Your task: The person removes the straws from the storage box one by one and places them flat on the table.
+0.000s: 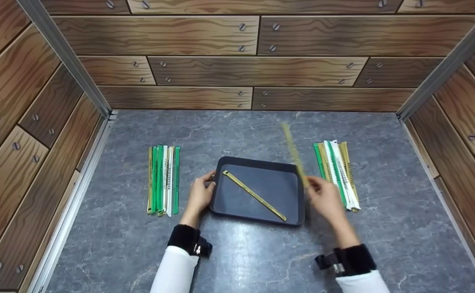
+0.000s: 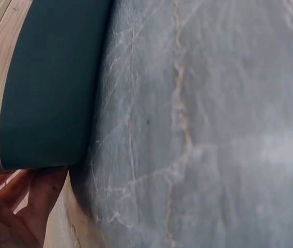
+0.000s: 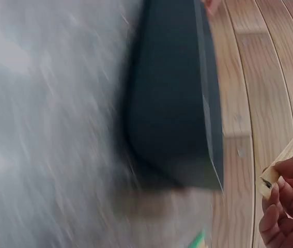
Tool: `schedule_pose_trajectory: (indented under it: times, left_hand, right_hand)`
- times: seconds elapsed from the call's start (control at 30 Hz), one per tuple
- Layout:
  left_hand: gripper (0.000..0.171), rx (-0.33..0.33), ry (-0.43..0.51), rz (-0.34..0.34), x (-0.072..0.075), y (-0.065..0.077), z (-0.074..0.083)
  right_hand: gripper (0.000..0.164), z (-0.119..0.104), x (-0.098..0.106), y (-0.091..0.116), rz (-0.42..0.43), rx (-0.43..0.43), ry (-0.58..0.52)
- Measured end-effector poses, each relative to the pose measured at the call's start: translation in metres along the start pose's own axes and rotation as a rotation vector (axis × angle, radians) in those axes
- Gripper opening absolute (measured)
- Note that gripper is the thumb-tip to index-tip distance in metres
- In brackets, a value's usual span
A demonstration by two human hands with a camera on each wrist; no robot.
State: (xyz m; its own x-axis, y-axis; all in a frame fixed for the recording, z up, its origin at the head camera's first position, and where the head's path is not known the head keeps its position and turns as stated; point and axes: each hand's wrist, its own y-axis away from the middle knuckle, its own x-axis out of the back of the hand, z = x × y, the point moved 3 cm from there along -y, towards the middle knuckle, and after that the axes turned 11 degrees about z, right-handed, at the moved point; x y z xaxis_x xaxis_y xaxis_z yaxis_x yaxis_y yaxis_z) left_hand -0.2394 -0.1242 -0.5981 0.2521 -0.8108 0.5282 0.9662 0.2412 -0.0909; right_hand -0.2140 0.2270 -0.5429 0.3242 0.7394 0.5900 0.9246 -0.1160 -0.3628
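A dark shallow tray [image 1: 257,162] sits slightly turned on the table, with one long, thin gold stick packet [image 1: 255,196] lying diagonally in it. My left hand [image 1: 200,194] grips the tray's left side; in the left wrist view the thumb and fingers [image 2: 43,194] are at the tray's corner. Just off the tray's right side, my right hand [image 1: 323,197] pinches a second gold stick packet [image 1: 292,148] near its lower end. That packet is blurred and points up and away. The right wrist view shows its end [image 3: 266,187] between thumb and fingertips.
Left of the tray lies a row of green, white and gold stick packets [image 1: 164,179]. A similar group [image 1: 335,175] lies on the right, close to my right hand. Wood-patterned walls [image 1: 204,71] enclose the grey marbled tabletop [image 1: 241,260] at the back and both sides.
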Motion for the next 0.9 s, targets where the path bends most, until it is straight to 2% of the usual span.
schedule_pose_trajectory:
  times: [0.2, 0.37, 0.53, 0.63, 0.73, 0.9]
  left_hand:
    - [0.04, 0.0, -0.006, -0.003, 0.0, 0.0, 0.0]
    - [0.04, 0.016, 0.012, -0.012, 0.0, 0.0, 0.0]
    - [0.04, 0.027, 0.022, -0.02, 0.0, 0.001, 0.0]
    - [0.04, 0.032, 0.022, -0.021, 0.0, 0.0, -0.001]
    - [0.04, 0.034, 0.022, -0.022, 0.0, -0.001, -0.002]
    - [0.04, 0.045, 0.039, -0.027, -0.001, -0.001, -0.001]
  right_hand:
    - [0.022, 0.027, 0.04, -0.012, 0.144, -0.089, 0.137]
    - [0.027, 0.05, 0.061, -0.013, 0.201, -0.24, 0.248]
    - [0.034, 0.072, 0.07, -0.01, 0.191, -0.429, 0.33]
    - [0.035, 0.084, 0.07, -0.008, 0.163, -0.514, 0.369]
    - [0.036, 0.092, 0.07, -0.009, 0.128, -0.55, 0.394]
    - [0.04, 0.098, 0.069, -0.011, 0.088, -0.54, 0.411]
